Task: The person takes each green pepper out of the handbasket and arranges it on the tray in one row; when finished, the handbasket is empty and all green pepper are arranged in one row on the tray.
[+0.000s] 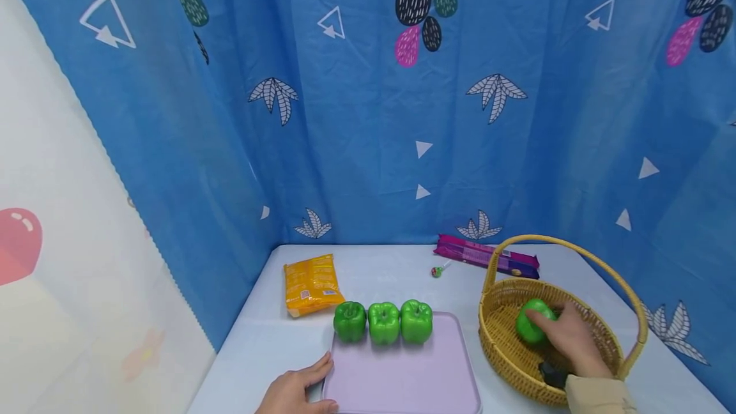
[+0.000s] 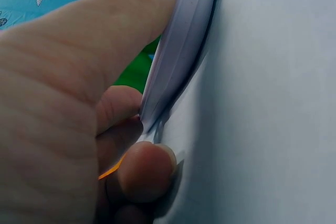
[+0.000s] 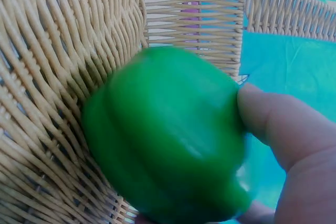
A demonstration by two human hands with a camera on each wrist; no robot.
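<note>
In the head view, three green bell peppers point(image 1: 383, 323) stand in a row along the far edge of a pale purple tray point(image 1: 402, 375). My left hand point(image 1: 299, 388) touches the tray's left rim, its fingers spread along the side. From the left wrist, the tray's rim point(image 2: 181, 40) shows close up against the fingertips. Over at the right, my right hand point(image 1: 569, 334) is inside a wicker basket point(image 1: 506, 363) and grips another green bell pepper point(image 1: 531, 321). The right wrist view has this pepper point(image 3: 173, 135) large beside the woven wall, with the thumb on one side.
A yellow arched handle point(image 1: 598, 264) rises over the basket. Behind it lies a long purple packet point(image 1: 466, 252), with a small lollipop point(image 1: 437, 271) nearby. An orange packet point(image 1: 313, 283) sits beyond the tray's left corner. A blue patterned curtain point(image 1: 374, 114) hangs behind the table.
</note>
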